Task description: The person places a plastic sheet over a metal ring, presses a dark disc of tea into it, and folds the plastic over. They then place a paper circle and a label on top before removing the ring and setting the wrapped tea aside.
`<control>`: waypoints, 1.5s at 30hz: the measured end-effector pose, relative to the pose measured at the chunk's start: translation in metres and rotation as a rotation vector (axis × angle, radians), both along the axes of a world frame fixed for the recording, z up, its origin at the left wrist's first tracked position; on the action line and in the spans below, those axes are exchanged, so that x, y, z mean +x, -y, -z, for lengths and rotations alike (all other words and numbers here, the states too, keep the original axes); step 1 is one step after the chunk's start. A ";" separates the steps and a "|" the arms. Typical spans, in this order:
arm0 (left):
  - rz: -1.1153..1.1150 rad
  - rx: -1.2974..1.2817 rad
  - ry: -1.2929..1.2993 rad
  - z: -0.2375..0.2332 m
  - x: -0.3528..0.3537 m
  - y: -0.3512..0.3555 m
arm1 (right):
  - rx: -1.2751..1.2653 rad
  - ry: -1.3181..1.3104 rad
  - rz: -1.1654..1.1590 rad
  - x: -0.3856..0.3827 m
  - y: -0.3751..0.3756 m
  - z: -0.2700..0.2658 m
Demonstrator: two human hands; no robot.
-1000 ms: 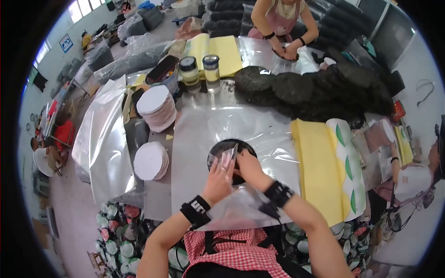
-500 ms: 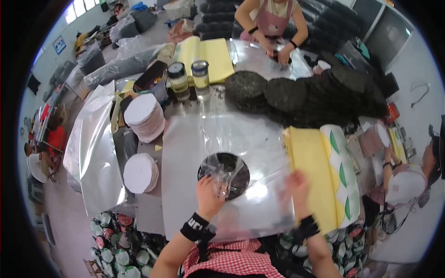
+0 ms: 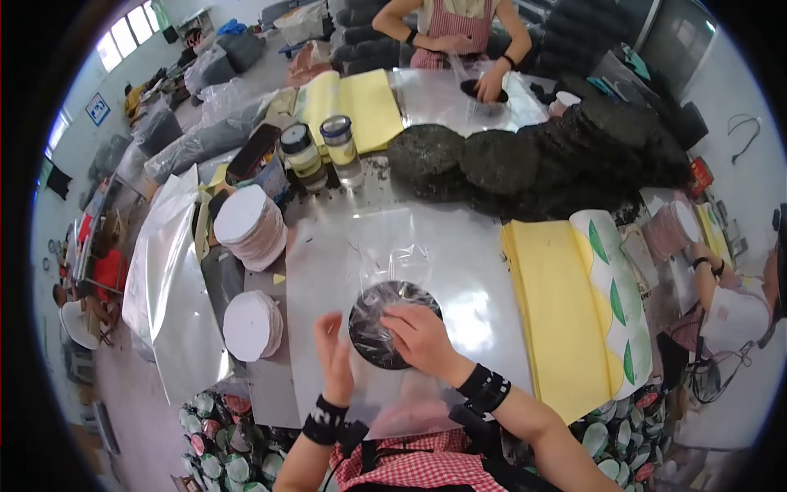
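Right hand (image 3: 420, 336) in from the near right, its grip together, finger and thumb pinched on the crinkled, clear plastic film (image 3: 397, 266) over the round, black, flat disc (image 3: 379, 351). That disc lies at the near middle of the grey tabletop (image 3: 269, 394), on a broad, shiny, see-through sheet (image 3: 324, 254). Left hand (image 3: 334, 361) is up just beside the disc's left edge, its grip apart, fingers raised, and I can see nothing in it.

Over on the left, two stacks of pale, round paper discs: a near one (image 3: 248, 325) and a far, taller one (image 3: 246, 228). Well to the right, a pile of long yellow paper sheets (image 3: 553, 316), with white paper printed with green leaf shapes (image 3: 625, 299) along its right side.

Across the far side, a long heap of dark, crumbly round slabs (image 3: 525, 168), two lidded clear jars (image 3: 338, 141) to its left, and beyond, a co-worker's hand (image 3: 492, 82) at another dark disc (image 3: 471, 88).
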State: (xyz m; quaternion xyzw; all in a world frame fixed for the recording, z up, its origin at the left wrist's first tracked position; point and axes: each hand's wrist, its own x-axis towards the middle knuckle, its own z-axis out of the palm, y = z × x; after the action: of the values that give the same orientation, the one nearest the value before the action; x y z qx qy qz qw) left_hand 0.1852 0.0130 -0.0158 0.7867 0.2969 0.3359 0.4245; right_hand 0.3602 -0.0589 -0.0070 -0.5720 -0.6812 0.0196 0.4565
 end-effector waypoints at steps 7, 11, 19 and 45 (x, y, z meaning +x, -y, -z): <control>0.057 0.276 -0.151 0.001 0.040 -0.004 | -0.050 -0.574 0.144 0.032 0.012 0.011; -0.025 -0.071 0.017 -0.004 0.037 0.012 | -0.040 -0.707 0.140 0.020 -0.047 0.003; -0.203 0.246 -0.090 -0.006 0.043 0.016 | -0.194 -0.772 0.126 -0.002 -0.014 -0.003; 0.134 0.469 -0.797 -0.005 0.037 0.018 | -0.055 0.089 0.967 0.160 0.179 -0.011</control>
State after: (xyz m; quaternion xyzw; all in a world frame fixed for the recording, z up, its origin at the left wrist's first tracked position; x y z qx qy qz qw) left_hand 0.2218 -0.0047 -0.0103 0.9465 0.3015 0.0374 0.1090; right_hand 0.5204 -0.2383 0.0043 -0.8352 -0.3552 -0.2012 0.3684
